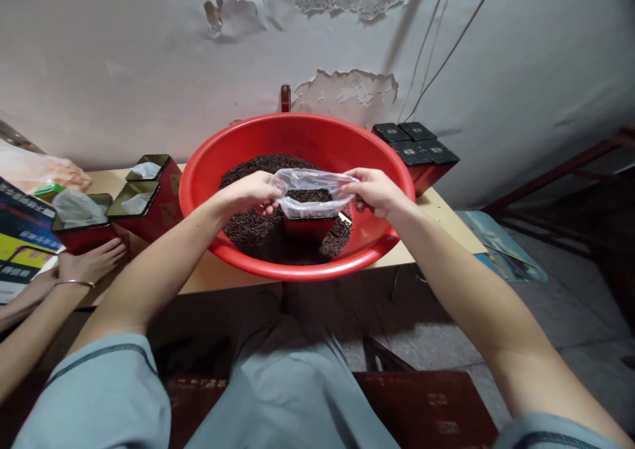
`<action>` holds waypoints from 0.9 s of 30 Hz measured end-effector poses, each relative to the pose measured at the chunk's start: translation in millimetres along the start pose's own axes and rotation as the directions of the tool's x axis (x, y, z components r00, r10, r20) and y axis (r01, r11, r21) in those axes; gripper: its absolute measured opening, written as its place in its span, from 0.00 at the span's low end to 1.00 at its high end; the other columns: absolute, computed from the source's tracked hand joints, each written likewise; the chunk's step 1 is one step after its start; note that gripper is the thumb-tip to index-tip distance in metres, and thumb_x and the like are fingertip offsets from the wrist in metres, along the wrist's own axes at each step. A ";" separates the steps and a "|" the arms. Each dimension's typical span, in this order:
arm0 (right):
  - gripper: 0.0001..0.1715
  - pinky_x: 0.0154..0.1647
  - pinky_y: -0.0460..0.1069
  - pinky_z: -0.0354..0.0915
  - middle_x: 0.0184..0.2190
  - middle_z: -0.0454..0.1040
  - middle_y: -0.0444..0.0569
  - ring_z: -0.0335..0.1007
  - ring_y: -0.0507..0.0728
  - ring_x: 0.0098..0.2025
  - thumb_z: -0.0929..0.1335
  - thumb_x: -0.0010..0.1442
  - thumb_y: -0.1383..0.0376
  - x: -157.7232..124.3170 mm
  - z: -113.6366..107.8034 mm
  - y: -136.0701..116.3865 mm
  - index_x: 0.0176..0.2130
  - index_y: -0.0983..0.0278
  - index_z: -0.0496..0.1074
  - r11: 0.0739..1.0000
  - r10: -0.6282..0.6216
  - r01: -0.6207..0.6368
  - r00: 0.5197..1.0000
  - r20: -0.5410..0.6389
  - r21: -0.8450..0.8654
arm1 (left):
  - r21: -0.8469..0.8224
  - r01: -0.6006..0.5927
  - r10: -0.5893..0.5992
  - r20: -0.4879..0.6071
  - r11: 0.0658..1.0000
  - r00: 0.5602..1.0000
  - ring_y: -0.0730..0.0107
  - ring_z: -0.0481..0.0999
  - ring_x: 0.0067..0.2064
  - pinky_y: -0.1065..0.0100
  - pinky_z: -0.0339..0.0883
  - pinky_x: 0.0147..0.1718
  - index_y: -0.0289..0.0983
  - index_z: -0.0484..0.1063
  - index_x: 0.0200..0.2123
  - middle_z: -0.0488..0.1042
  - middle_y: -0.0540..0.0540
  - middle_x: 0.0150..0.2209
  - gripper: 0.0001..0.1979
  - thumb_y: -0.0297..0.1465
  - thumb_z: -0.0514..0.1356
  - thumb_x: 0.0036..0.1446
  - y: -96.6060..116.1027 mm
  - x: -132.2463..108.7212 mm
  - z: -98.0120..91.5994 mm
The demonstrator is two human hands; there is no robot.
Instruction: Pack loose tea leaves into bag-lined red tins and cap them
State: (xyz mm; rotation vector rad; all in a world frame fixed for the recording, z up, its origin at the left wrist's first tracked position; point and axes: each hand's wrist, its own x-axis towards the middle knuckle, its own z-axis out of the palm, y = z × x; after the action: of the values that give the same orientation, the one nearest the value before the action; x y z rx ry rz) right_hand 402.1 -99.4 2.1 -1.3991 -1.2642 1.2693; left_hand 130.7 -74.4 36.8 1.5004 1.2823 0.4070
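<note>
A big red basin holds dark loose tea leaves. A small red tin stands in the leaves, lined with a clear plastic bag that is filled with leaves. My left hand pinches the bag's left rim and my right hand pinches its right rim, holding the bag's mouth apart above the tin.
Three red tins lined with bags stand left of the basin on the wooden table. Closed black-lidded tins sit at the back right. Another person's hand rests at the table's left edge, by printed cartons.
</note>
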 end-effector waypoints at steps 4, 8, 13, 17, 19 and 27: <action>0.18 0.14 0.42 0.50 0.15 0.54 0.32 0.46 0.45 0.16 0.74 0.45 0.68 6.9 -9.5 -6.1 0.38 0.63 0.72 0.956 -0.066 0.080 0.996 -0.062 0.281 | -0.186 -0.044 0.006 -0.202 0.982 0.979 0.83 0.52 0.16 0.73 0.44 0.18 0.36 0.72 0.29 0.59 0.58 0.16 0.06 0.23 0.65 0.47 1.2 6.0 -12.3; 0.39 0.21 0.44 0.63 0.28 0.70 0.39 0.64 0.49 0.24 0.78 0.44 0.63 2.6 -31.8 1.3 0.55 0.60 0.70 0.973 -0.141 0.155 0.986 -0.091 0.173 | -0.167 -0.115 0.058 -0.314 0.979 0.948 0.81 0.62 0.19 0.74 0.52 0.19 0.38 0.71 0.32 0.66 0.55 0.22 0.09 0.29 0.69 0.51 -3.8 -0.2 -28.9; 0.60 0.38 0.54 0.76 0.49 0.78 0.51 0.76 0.60 0.41 0.83 0.39 0.61 -4.1 -30.1 12.8 0.68 0.59 0.66 0.923 -0.129 0.247 0.921 0.366 -0.295 | -0.079 -0.147 0.145 -0.029 0.986 0.989 0.69 0.80 0.31 0.73 0.66 0.21 0.37 0.76 0.44 0.79 0.45 0.37 0.19 0.38 0.74 0.52 -7.6 -9.8 -27.8; 0.36 0.53 0.60 0.74 0.48 0.78 0.54 0.76 0.67 0.50 0.82 0.45 0.56 9.4 0.4 9.2 0.54 0.60 0.79 0.720 -0.302 0.418 0.908 0.292 -0.554 | 0.016 -0.255 0.256 -0.045 0.967 0.966 0.68 0.79 0.28 0.69 0.73 0.28 0.33 0.79 0.39 0.78 0.46 0.28 0.11 0.25 0.70 0.51 2.3 5.2 -1.9; 0.39 0.56 0.61 0.72 0.50 0.77 0.56 0.73 0.69 0.54 0.83 0.43 0.57 18.0 17.7 4.7 0.54 0.61 0.79 0.646 -0.398 0.458 0.885 0.243 -0.611 | 0.106 -0.300 0.308 -0.073 0.948 0.948 0.67 0.79 0.28 0.66 0.74 0.32 0.32 0.79 0.36 0.78 0.47 0.27 0.07 0.22 0.65 0.51 12.7 13.6 16.0; 0.10 0.34 0.49 0.64 0.26 0.75 0.44 0.72 0.56 0.32 0.75 0.46 0.64 24.1 39.0 -8.6 0.31 0.67 0.79 0.782 -0.259 0.356 0.932 0.254 -0.511 | 0.332 -0.492 0.549 -0.102 0.805 0.830 0.54 0.80 0.52 0.56 0.72 0.55 0.33 0.72 0.55 0.81 0.38 0.49 0.30 0.28 0.72 0.47 10.1 31.5 35.9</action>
State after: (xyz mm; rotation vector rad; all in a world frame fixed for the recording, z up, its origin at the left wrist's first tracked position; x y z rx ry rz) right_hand 361.8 -76.0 1.9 -1.3974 -2.0068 0.8342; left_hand 175.5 -63.3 20.8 2.1241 1.0864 0.7651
